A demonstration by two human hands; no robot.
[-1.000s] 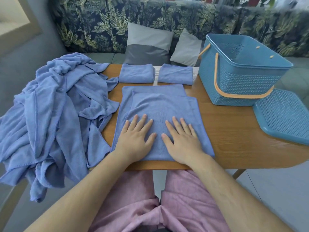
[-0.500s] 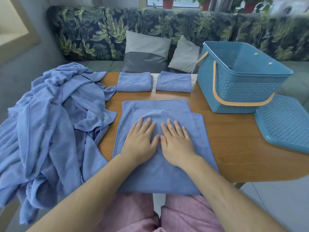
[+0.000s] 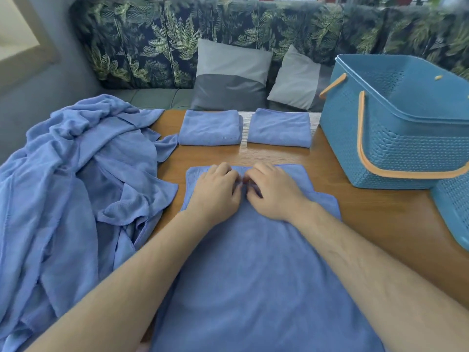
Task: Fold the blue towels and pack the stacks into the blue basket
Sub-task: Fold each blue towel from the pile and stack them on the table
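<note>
A blue towel (image 3: 253, 262) lies spread in front of me on the wooden table (image 3: 380, 224), its near part hanging over the front edge. My left hand (image 3: 215, 191) and my right hand (image 3: 274, 194) sit side by side at the towel's far edge, fingers curled into the cloth there. Two folded blue towels (image 3: 210, 128) (image 3: 279, 128) lie side by side at the table's far edge. The blue basket (image 3: 396, 138) with orange handles stands open at the right.
A big heap of unfolded blue towels (image 3: 76, 186) covers the table's left side and hangs off it. The basket's blue lid (image 3: 454, 207) lies at the right edge. A leaf-patterned sofa with grey cushions (image 3: 231, 77) stands behind the table.
Both hands slid forward from the towel's middle to its far edge, and their flat fingers curled into the cloth. The towel came toward me and now hangs over the front edge.
</note>
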